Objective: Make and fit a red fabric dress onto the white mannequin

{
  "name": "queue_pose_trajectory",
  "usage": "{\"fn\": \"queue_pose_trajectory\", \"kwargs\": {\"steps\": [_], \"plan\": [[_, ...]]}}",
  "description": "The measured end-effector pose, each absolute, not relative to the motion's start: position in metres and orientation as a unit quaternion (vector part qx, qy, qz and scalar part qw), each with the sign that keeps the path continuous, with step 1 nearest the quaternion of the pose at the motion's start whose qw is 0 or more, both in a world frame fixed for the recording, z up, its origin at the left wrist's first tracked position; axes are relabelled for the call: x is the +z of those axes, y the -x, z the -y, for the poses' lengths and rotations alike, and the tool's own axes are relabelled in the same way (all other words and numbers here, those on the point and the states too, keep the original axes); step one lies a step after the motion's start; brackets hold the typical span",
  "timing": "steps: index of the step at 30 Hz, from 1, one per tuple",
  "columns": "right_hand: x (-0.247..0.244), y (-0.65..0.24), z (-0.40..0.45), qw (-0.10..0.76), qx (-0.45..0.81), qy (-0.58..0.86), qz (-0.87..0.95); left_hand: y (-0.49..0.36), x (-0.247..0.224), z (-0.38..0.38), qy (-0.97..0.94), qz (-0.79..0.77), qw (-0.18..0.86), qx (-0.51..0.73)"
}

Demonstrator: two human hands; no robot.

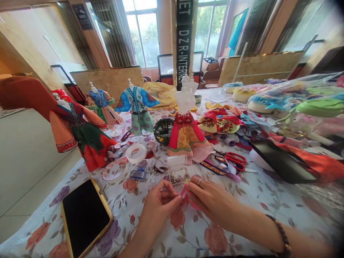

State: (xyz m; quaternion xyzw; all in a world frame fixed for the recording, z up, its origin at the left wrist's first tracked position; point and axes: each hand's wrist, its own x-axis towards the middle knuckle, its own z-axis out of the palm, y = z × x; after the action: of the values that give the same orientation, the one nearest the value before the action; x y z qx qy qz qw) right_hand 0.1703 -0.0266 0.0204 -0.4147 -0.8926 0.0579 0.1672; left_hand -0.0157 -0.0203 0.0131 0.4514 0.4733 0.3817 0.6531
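Close together over the flowered tablecloth, my left hand point(163, 200) and my right hand point(205, 193) pinch a small pink piece of fabric point(185, 190) between them. Fingers hide most of the piece, and some pink shows under my right hand. Just beyond my fingertips stands a clear plastic box point(177, 168) with its lid up and small shiny beads inside. Behind the box, a white doll-size mannequin point(185, 100) wears a red and gold skirt point(188, 134). A string of white beads point(123, 202) lies left of my left hand.
A phone in a yellow case point(86, 216) lies at the front left. Red-handled scissors point(232, 159), ribbons and a black tray point(282, 161) are on the right. Several dressed mannequins, a dark woven basket point(163, 132) and a white tape roll point(135, 153) stand farther back.
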Motion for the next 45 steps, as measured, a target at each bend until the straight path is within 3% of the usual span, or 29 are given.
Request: {"fn": "queue_pose_trajectory", "kwargs": {"steps": [9, 18, 23, 31, 39, 45], "plan": [[0.021, -0.167, 0.03, 0.133, -0.02, 0.343, 0.93, 0.014, 0.013, 0.022, -0.451, -0.475, 0.658, 0.373], [0.007, -0.18, 0.016, 0.284, 0.347, 0.481, 0.753, 0.013, 0.018, 0.023, -0.499, -0.476, 0.633, 0.353], [0.005, -0.183, 0.004, 0.289, 0.503, 0.466, 0.668, 0.013, 0.022, 0.023, -0.499, -0.469, 0.644, 0.342], [0.019, -0.183, 0.012, 0.336, 0.499, 0.486, 0.634, 0.017, 0.03, 0.021, -0.483, -0.443, 0.678, 0.335], [0.04, -0.176, 0.031, 0.35, 0.372, 0.508, 0.694, 0.01, 0.026, 0.026, -0.465, -0.417, 0.713, 0.318], [0.043, -0.175, 0.038, 0.402, 0.344, 0.515, 0.674, 0.011, 0.029, 0.032, -0.463, -0.4, 0.708, 0.353]]}}
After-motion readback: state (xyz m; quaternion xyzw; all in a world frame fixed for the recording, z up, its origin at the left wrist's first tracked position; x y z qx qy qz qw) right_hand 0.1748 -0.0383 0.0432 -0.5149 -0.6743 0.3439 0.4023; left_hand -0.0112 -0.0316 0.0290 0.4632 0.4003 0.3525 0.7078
